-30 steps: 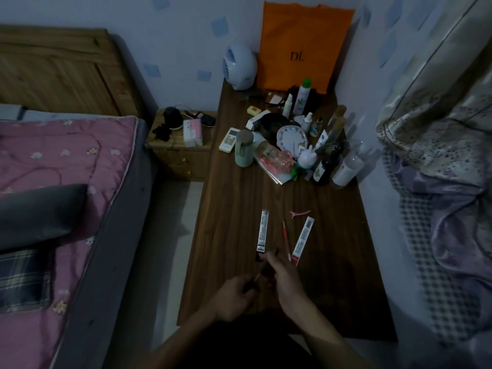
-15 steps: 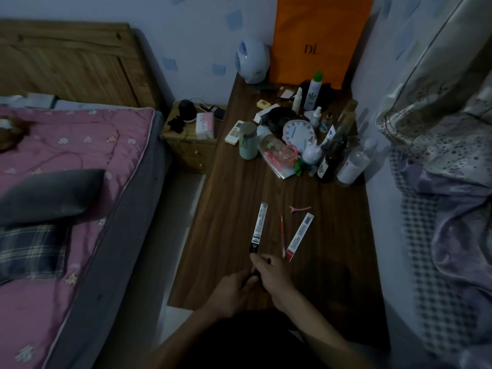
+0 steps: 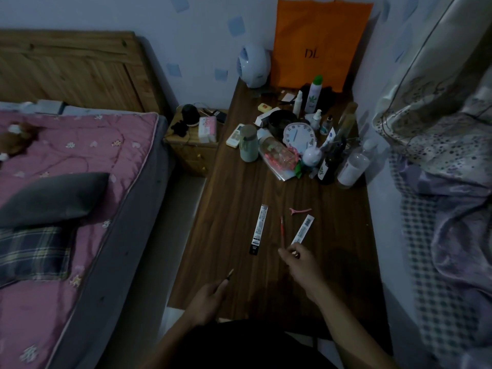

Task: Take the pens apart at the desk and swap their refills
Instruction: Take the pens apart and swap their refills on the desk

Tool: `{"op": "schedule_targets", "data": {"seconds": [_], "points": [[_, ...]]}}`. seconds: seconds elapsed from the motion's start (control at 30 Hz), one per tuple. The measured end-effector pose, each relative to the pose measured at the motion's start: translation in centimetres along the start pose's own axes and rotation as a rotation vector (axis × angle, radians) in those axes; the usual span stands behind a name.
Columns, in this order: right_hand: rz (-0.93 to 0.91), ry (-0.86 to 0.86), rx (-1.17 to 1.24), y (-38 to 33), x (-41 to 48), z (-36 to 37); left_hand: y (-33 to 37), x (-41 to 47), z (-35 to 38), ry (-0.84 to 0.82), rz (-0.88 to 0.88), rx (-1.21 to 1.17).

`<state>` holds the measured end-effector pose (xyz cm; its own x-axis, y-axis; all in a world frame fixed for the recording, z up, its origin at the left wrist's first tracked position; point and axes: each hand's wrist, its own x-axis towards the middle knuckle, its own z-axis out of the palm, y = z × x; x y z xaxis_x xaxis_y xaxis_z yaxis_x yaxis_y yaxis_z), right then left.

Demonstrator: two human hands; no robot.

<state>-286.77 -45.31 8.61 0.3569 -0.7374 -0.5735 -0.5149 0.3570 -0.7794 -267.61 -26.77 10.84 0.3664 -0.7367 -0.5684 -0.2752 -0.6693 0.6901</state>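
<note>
On the dark wooden desk lie a black-ended refill packet, a thin red pen and a white refill packet. My left hand is closed on a dark pen part whose pointed end sticks up and to the right, over the desk's near left. My right hand is curled at the near ends of the red pen and the white packet. Its fingertips reach the red pen's end. Whether they grip it is hidden.
A pink hair clip lies just beyond the packets. Bottles, a clock, a cup and an orange bag crowd the far end. A bed runs along the left, bedding on the right.
My hands were together on the dark pen near the black packet. They have come apart: the left drew back and left with the pen part, the right moved to the red pen's end.
</note>
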Motion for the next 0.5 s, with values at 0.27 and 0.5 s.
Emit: {"op": "schedule_targets", "data": {"seconds": [0.27,0.5], "points": [[0.040,0.052,-0.198,3.4,0.1,3.5,-1.4,2.4,-0.6,0.038,0.055,0.093],[0.187,0.034,-0.241,5.3,0.9,4.9,-3.0,3.9,-1.4,-0.021,0.102,0.066]]}}
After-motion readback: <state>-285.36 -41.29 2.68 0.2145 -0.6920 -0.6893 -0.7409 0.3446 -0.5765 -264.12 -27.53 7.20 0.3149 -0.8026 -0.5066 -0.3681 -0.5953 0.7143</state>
